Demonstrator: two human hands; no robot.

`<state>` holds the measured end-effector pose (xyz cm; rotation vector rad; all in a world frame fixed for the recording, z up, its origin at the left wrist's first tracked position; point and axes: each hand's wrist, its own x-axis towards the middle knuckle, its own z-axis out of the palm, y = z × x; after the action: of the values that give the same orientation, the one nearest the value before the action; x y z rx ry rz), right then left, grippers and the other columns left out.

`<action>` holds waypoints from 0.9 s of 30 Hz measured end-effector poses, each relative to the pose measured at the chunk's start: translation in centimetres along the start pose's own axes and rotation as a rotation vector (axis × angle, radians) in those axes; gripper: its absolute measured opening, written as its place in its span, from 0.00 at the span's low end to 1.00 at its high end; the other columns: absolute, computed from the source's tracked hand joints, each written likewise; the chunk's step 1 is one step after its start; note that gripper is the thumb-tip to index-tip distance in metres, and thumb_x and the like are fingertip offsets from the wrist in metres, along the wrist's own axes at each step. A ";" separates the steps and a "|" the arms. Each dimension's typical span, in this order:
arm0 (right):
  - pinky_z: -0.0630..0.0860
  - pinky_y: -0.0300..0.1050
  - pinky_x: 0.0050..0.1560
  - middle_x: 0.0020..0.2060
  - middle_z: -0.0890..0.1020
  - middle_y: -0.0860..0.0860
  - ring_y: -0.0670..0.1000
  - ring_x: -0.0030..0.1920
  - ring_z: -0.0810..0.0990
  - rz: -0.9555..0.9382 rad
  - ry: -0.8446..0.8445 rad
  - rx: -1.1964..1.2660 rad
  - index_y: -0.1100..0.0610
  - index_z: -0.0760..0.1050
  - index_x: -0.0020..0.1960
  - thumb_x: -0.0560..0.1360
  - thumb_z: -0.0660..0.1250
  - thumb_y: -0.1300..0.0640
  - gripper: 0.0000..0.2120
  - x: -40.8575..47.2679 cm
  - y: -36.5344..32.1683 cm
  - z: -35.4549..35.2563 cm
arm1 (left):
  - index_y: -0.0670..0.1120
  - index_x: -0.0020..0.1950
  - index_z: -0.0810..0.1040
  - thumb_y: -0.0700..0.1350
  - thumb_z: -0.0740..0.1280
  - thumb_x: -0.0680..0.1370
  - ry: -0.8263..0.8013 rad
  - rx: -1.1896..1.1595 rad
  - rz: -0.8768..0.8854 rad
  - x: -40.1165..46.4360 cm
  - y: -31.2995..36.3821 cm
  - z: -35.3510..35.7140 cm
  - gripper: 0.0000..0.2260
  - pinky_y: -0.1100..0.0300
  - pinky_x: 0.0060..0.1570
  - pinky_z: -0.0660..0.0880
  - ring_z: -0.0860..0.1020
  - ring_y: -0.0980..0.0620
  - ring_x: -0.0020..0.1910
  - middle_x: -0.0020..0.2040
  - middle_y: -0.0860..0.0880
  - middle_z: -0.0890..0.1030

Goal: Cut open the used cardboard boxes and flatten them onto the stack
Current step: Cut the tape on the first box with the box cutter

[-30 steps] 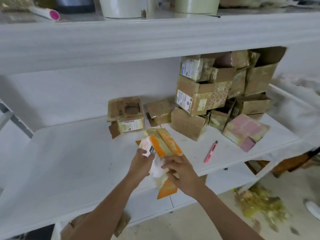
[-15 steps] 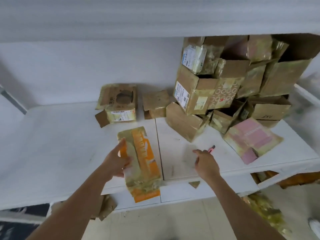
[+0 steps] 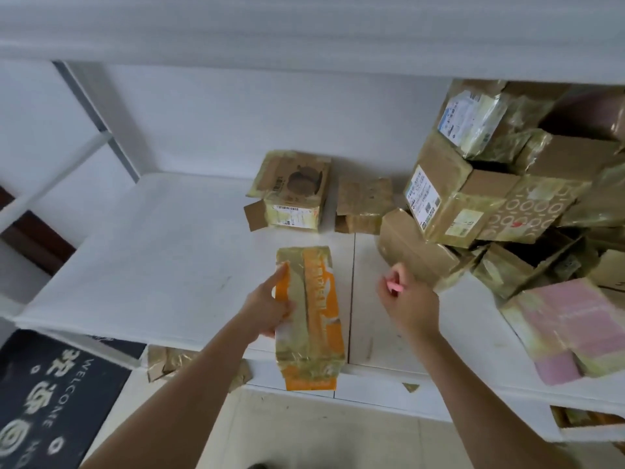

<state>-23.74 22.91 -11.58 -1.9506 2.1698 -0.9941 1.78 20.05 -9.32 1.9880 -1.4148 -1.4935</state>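
On a white shelf [image 3: 135,265], our left hand [image 3: 270,309] holds an uncut orange box [image 3: 309,316]; right hand [image 3: 411,302] grasps a pink cutter [image 3: 394,285]. Beside, many boxes [image 3: 490,198] remain whole.

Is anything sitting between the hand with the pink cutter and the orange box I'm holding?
Nothing visible. The right hand grips the pink cutter over bare shelf, just right of the orange box held by the left hand.
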 end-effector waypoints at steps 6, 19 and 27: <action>0.78 0.40 0.41 0.39 0.81 0.51 0.47 0.39 0.80 0.165 -0.086 0.807 0.55 0.77 0.53 0.82 0.61 0.58 0.06 1.7 -7.9 1.3 | 0.67 0.76 0.58 0.42 0.66 0.80 -0.035 -0.022 0.010 -0.4 0.0 -0.6 0.31 0.56 0.34 0.82 0.81 0.49 0.47 0.59 0.46 0.77; 0.79 0.37 0.43 0.51 0.82 0.49 0.45 0.48 0.81 0.148 -0.150 0.735 0.57 0.75 0.53 0.80 0.65 0.62 0.03 1.1 -11.0 6.5 | 0.68 0.75 0.57 0.43 0.69 0.79 -0.144 -0.132 0.040 -0.3 -1.0 -2.4 0.33 0.46 0.44 0.83 0.83 0.43 0.49 0.60 0.46 0.77; 0.72 0.28 0.38 0.41 0.77 0.40 0.38 0.42 0.78 -0.002 -0.107 0.548 0.54 0.73 0.51 0.79 0.64 0.63 0.05 0.8 -10.3 7.3 | 0.68 0.76 0.54 0.44 0.70 0.78 -0.215 -0.061 0.079 0.6 -1.1 -2.5 0.36 0.52 0.39 0.83 0.82 0.43 0.50 0.62 0.47 0.74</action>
<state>-11.61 19.24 -12.05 -1.6938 1.6100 -1.2793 4.49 19.34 -9.38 1.7576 -1.4911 -1.7350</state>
